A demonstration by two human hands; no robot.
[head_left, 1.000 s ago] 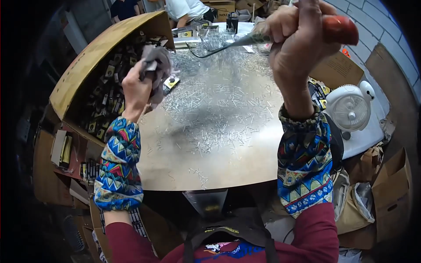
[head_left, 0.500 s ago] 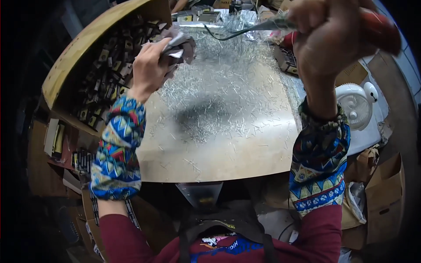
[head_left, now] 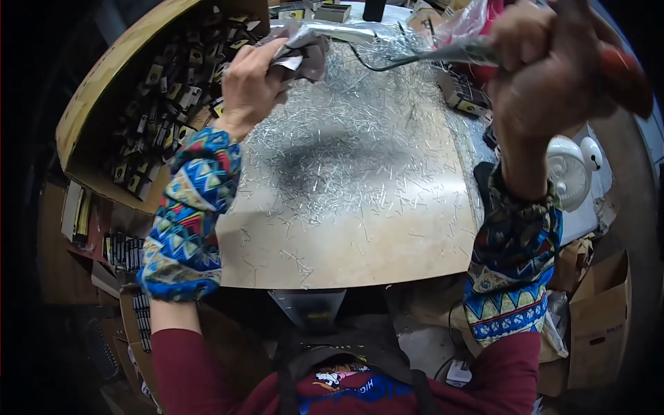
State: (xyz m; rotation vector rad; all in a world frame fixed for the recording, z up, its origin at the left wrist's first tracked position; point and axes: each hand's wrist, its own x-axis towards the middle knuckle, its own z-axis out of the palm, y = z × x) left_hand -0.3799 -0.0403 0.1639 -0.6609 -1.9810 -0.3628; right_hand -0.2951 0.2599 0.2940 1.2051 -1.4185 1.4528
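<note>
My left hand (head_left: 249, 86) is closed around a crumpled grey cloth or paper wad (head_left: 308, 55), above the far left part of the board. High at the right, my right hand (head_left: 536, 86), blurred by motion, is closed on a red-handled tool (head_left: 626, 79). From the other side of that fist a tapering greyish length (head_left: 456, 54) points left and ends in a thin dark curved tip (head_left: 373, 68); whether it is one piece with the red handle I cannot tell. Many small, thin, shiny metal pins (head_left: 332, 173) lie scattered on the pale board (head_left: 346, 259) beneath both hands.
A large cardboard box (head_left: 76, 114) on the left holds many small dark-and-yellow packs (head_left: 162, 104). On the right are a small box (head_left: 463, 93), a white fan (head_left: 567, 173) and an open carton (head_left: 598, 332). Clear plastic (head_left: 463, 24) lies at the back.
My left hand has moved slightly right and away from me with the grey wad. My right hand has shifted right and a little down, still holding the red-handled tool.
</note>
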